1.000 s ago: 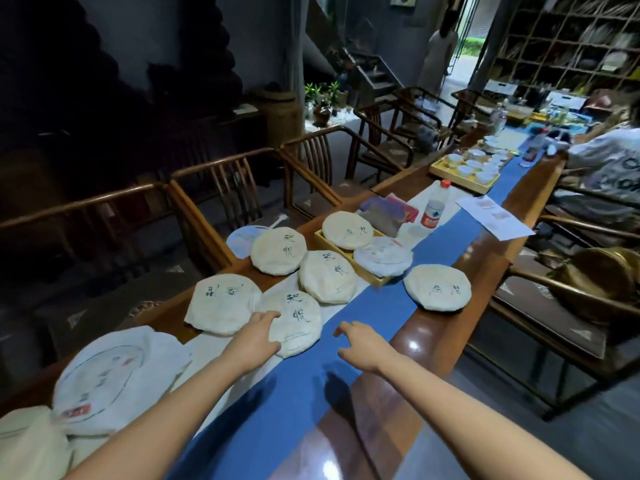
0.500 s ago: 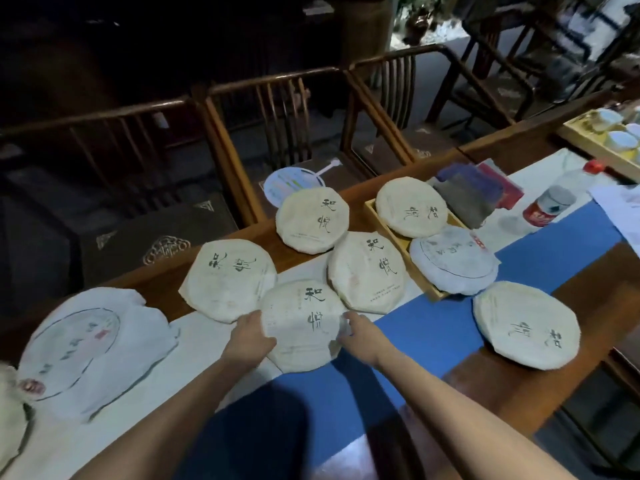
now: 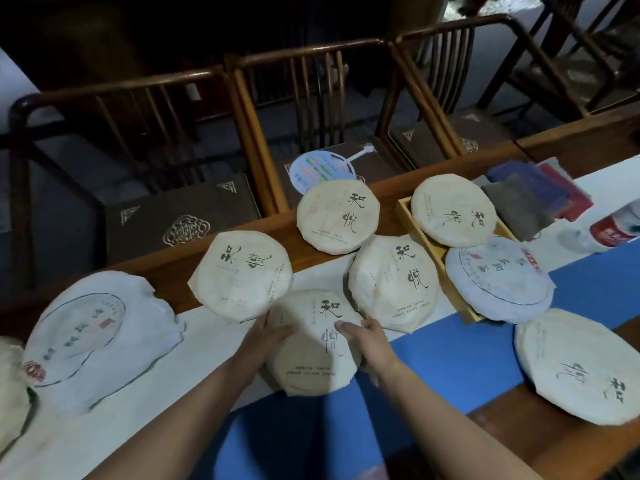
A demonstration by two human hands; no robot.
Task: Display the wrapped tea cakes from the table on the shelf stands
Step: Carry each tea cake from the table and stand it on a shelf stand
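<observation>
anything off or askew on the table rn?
Mostly tidy. One oddity: the pale bluish tea cake sits half out of the wooden tray, overhanging its near rim. Far left, a white wrapper looks loose and crumpled. Both hands grip the nearest cake.

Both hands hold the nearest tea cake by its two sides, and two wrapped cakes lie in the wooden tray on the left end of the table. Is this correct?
Not quite: the head view shows the wooden tray toward the right end of the table, not the left. The rest holds: the left hand and right hand hold the nearest tea cake by its two sides, and two wrapped cakes lie in the tray.
</observation>
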